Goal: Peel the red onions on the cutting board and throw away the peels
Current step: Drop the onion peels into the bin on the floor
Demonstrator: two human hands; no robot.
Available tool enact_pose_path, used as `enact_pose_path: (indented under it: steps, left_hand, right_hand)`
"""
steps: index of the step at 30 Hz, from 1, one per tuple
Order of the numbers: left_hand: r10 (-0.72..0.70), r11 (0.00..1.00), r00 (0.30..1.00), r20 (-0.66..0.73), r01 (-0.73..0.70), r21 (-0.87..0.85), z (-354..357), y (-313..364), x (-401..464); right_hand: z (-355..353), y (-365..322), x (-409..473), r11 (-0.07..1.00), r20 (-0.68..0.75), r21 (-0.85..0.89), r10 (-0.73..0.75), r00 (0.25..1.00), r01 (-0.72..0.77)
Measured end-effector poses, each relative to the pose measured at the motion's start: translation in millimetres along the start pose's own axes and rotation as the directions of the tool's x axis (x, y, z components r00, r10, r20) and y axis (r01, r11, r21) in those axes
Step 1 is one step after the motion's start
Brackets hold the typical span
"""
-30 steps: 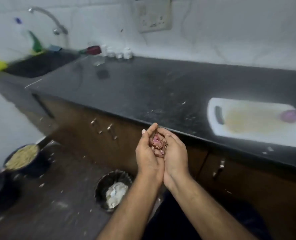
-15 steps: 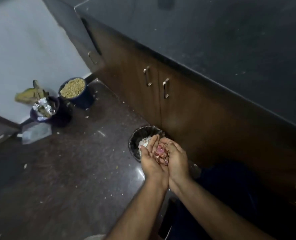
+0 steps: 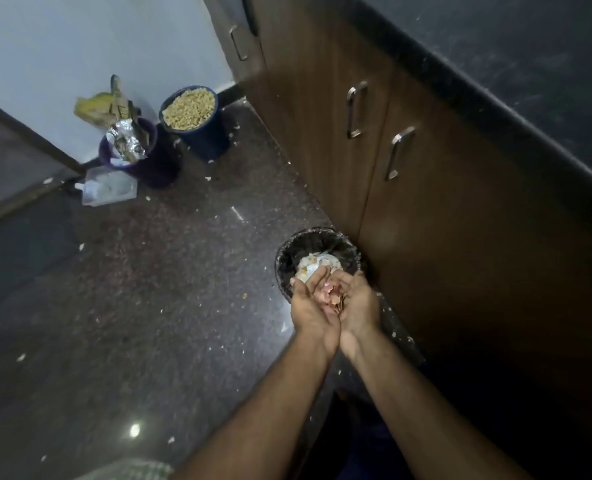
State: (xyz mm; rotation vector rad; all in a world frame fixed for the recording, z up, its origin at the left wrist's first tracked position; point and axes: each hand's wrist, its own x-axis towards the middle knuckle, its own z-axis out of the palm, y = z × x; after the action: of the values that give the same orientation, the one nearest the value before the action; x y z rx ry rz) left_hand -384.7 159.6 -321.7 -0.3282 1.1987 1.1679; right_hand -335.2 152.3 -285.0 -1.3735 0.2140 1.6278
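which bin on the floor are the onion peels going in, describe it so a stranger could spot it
Start at the brown cabinet doors under the dark counter. On the floor right against them stands a small round black bin, just beyond the cupped left hand and right hand holding the peels. Unlike the two blue buckets by the white wall, it holds pale scraps.

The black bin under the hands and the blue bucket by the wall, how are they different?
The black bin holds white scraps and sits by the cabinet; the blue bucket is heaped to its rim with yellowish bits and stands near the wall. Cupped hands hang over the bin only. Both are round and open on the floor.
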Motion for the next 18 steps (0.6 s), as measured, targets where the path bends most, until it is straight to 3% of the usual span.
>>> enact_pose_path:
  steps: [4, 11, 18]
  left_hand:
    - [0.008, 1.0, 1.0, -0.028, -0.008, -0.03, 3.7, 2.6, 24.2]
    - [0.003, 0.983, 0.996, -0.09, -0.02, -0.18, 20.0, 23.6, 55.0]
    - [-0.015, 0.969, 0.998, -0.054, 0.001, -0.248, 20.3, 31.1, 52.0]
  right_hand:
    - [9.6, -4.4, 25.4, 0.999, 0.005, -0.042, 0.034, 0.999, -0.033]
    - [31.5, -17.8, 68.4, 0.987, 0.029, 0.088, 0.129, 0.991, -0.131]
    - [29.8, -18.8, 72.7, 0.979, 0.003, 0.182, 0.097, 0.995, -0.096]
